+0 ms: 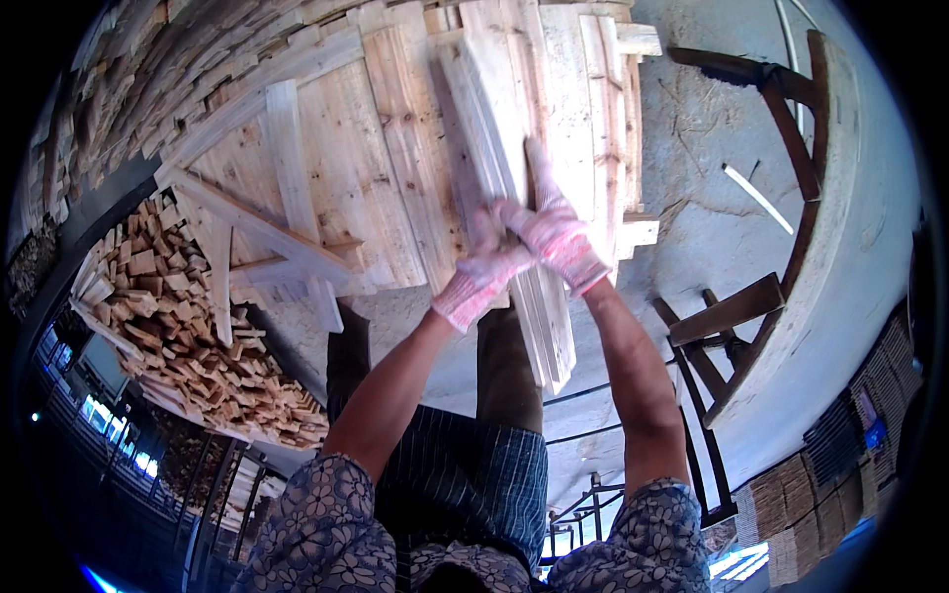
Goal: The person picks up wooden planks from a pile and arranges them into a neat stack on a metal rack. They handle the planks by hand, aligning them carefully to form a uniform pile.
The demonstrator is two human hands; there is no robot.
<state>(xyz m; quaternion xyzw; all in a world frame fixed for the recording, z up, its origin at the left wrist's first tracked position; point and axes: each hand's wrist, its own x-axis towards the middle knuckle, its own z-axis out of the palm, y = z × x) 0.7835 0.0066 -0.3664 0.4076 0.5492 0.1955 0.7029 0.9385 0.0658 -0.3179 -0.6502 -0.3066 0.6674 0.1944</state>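
A bundle of long, narrow wooden slats [542, 321] runs lengthwise away from me, its near end jutting out over my legs. My left hand [481, 265], in a pink and white knitted glove, presses on the bundle's left side with its fingers bent around it, a little blurred. From the right, my right hand [560, 237], gloved alike, clasps over the slats with one finger stretched forward along them. The hands meet on top of the bundle. Beneath the far part lies a layer of pale, knotty boards [400, 148].
Small wood offcuts [213, 341] fill a heap at the left, beside loose battens [262, 222] leaning on the boards. More stacked timber [119, 89] rises at the far left. On the right, a dark wooden frame [736, 316] stands on the concrete floor [692, 148], near a white strip [758, 198].
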